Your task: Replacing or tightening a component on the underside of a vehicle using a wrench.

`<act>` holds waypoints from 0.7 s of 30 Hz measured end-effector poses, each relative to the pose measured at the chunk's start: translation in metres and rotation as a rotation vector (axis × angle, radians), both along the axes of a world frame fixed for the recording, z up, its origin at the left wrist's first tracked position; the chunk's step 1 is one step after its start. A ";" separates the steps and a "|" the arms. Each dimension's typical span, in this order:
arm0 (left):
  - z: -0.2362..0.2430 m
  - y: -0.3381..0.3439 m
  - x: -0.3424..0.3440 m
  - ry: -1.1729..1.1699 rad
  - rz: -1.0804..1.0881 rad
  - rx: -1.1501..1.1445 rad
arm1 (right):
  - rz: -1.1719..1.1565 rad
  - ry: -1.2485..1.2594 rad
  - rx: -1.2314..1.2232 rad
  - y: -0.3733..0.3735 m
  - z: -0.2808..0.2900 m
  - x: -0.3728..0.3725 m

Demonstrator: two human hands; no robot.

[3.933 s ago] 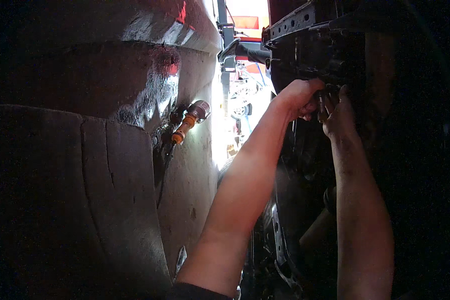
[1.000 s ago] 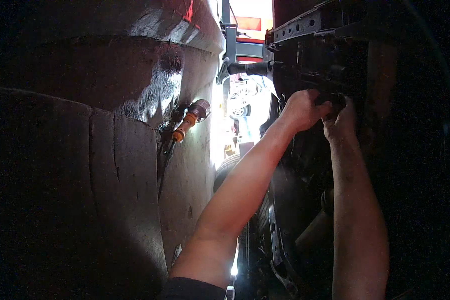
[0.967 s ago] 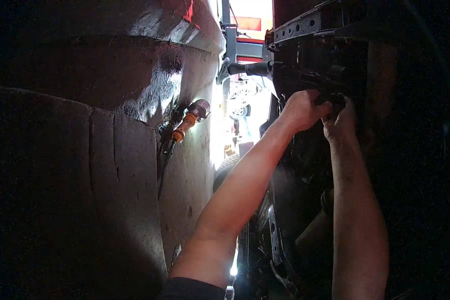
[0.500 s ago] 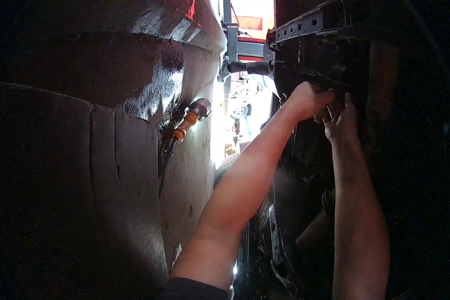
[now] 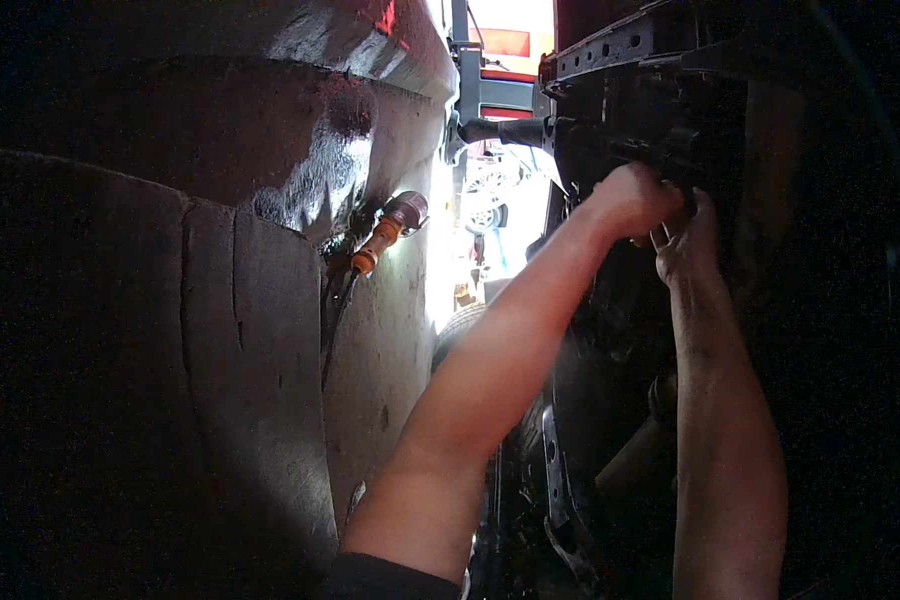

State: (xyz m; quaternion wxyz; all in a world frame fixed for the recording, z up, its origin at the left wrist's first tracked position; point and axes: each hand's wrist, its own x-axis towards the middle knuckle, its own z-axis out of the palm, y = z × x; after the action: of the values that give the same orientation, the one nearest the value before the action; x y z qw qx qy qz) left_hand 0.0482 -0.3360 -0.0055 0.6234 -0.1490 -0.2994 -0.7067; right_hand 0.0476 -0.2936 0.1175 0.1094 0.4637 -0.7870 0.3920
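Note:
Both my arms reach up into the dark machinery on the right, which looks like a vehicle's underside. My left hand [image 5: 638, 198] is closed, its fingers curled beside the dark parts; what they hold is hidden. Close beside it on the right, my right hand [image 5: 692, 245] is raised with bent fingers around something too dark to make out. The two hands nearly touch, and their fingertips are lost in shadow. Above them runs a metal bracket with holes [image 5: 605, 58].
On the left rises a rough, dark wall-like surface [image 5: 255, 290], with a lamp with an orange handle [image 5: 378, 245] against it and a cable hanging below. Beyond the bright gap stands a grey post [image 5: 460, 75]. A perforated metal strip [image 5: 553, 460] lies beside my left forearm.
My left hand has turned and shifted slightly right, over the right hand's fingertips. The whole view has moved a little, with the surroundings shifting slightly right.

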 end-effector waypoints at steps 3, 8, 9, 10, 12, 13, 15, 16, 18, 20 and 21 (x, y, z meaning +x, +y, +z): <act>0.008 0.012 0.001 0.081 -0.179 0.074 | -0.016 -0.014 -0.001 -0.008 0.004 -0.006; 0.018 0.027 -0.004 -0.223 0.264 0.318 | 0.111 -0.032 0.150 -0.021 0.010 -0.014; 0.023 0.028 -0.001 -0.212 0.255 0.312 | 0.130 -0.004 0.193 -0.019 0.013 -0.006; 0.022 0.025 -0.001 -0.198 0.279 0.311 | 0.126 -0.010 0.192 -0.017 0.002 0.005; 0.023 0.025 -0.004 -0.179 0.305 0.310 | 0.043 -0.180 -0.045 -0.013 -0.019 0.024; 0.023 0.026 -0.007 -0.139 0.286 0.247 | 0.046 -0.177 -0.044 -0.010 -0.023 0.027; 0.018 0.026 -0.018 -0.113 0.275 0.191 | 0.151 -0.212 -0.122 -0.007 -0.035 0.033; 0.017 0.023 -0.021 -0.047 0.254 0.190 | 0.163 -0.219 -0.114 -0.009 -0.031 0.027; 0.015 0.019 -0.023 0.025 0.229 0.186 | 0.161 -0.107 0.133 -0.011 -0.009 0.002; 0.017 0.022 -0.013 0.050 0.146 0.187 | 0.138 -0.047 0.110 -0.006 -0.002 -0.001; 0.015 0.021 -0.011 0.041 0.141 0.190 | 0.124 -0.019 0.105 -0.005 -0.008 -0.001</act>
State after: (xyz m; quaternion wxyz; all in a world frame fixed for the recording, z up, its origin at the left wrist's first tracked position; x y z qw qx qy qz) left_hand 0.0376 -0.3150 0.0093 0.6888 -0.0823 -0.2282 -0.6832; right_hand 0.0465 -0.2984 0.1093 0.0529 0.5130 -0.7771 0.3608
